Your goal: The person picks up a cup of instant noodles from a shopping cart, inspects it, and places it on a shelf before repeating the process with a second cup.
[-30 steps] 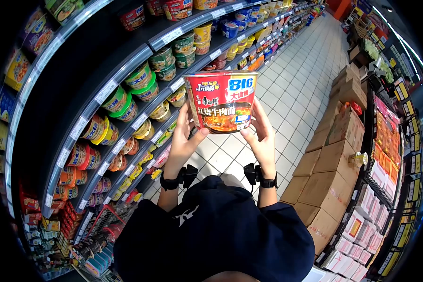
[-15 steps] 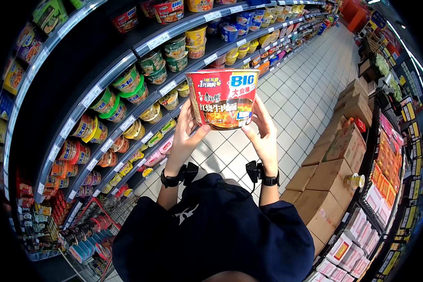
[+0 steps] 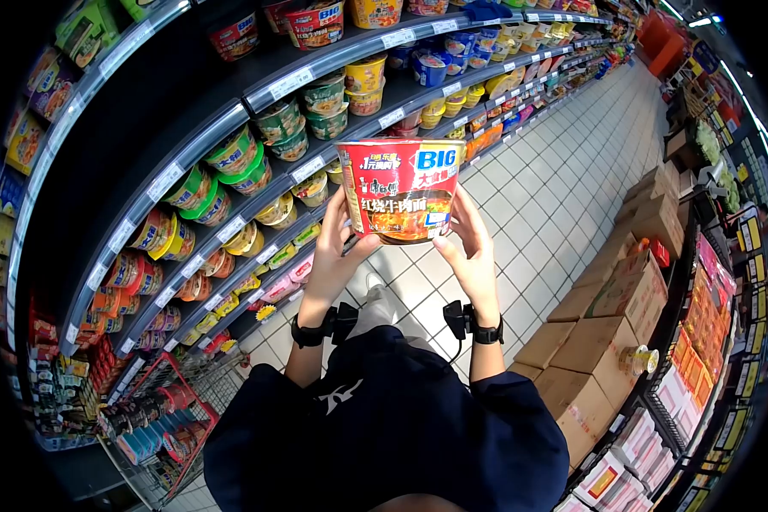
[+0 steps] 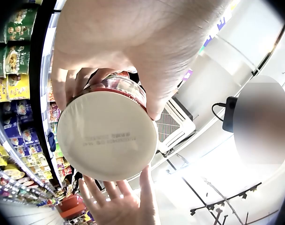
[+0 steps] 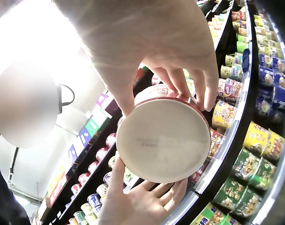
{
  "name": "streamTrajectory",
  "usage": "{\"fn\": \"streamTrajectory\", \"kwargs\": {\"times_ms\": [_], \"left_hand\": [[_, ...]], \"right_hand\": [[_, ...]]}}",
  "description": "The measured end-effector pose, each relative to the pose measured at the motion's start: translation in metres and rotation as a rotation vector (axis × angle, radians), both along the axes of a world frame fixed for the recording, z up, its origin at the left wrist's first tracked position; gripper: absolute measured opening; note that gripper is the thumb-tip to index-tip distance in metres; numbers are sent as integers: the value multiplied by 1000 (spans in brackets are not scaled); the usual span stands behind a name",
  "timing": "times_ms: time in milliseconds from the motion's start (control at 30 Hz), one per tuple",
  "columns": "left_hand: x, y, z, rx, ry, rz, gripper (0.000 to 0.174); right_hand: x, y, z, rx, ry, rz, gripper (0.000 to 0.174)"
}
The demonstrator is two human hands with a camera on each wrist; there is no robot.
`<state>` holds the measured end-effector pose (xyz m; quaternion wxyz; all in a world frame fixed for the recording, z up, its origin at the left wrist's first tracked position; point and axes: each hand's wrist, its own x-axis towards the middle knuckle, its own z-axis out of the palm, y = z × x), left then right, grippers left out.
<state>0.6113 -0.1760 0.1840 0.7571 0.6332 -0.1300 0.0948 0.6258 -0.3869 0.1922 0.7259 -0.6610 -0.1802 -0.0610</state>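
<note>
A big red instant noodle cup is held up in front of the body, its printed side facing up toward the head camera. From its left side the left hand grips it, thumb on the near lower edge and fingers round the wall. On the opposite side, the right hand holds it in the same way. Both wrist views look at the pale round base of the cup, which carries faint printed text. In the right wrist view, the right hand spans the cup from above.
Shelves of noodle cups curve along the left, with price tags on their edges. A shopping cart with goods stands at lower left. Cardboard boxes are stacked on the right beside a rack of packets. A tiled aisle floor runs ahead.
The cup stays between both hands and sits slightly lower in the head view. A foot and trouser leg have appeared below the hands, and more of the cart shows at lower left.
</note>
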Motion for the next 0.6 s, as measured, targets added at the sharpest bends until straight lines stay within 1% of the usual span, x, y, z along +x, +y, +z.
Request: {"fn": "streamTrajectory", "kwargs": {"times_ms": [100, 200, 233, 333, 367, 533, 600], "left_hand": [[15, -2, 5, -72, 0, 20, 90], [31, 5, 0, -62, 23, 43, 90], [34, 5, 0, -52, 8, 39, 85], [45, 13, 4, -39, 50, 47, 81], [50, 18, -2, 8, 27, 82, 79], [84, 34, 1, 12, -32, 182, 79], [95, 39, 9, -35, -15, 187, 78]], "right_hand": [[20, 3, -4, 28, -21, 30, 79], [42, 8, -4, 0, -11, 60, 78], [47, 7, -1, -29, -12, 77, 77], [71, 15, -2, -44, -45, 128, 77], [79, 18, -3, -63, -41, 142, 76], [125, 41, 0, -29, -66, 207, 75], [145, 51, 4, -22, -76, 238, 74]]}}
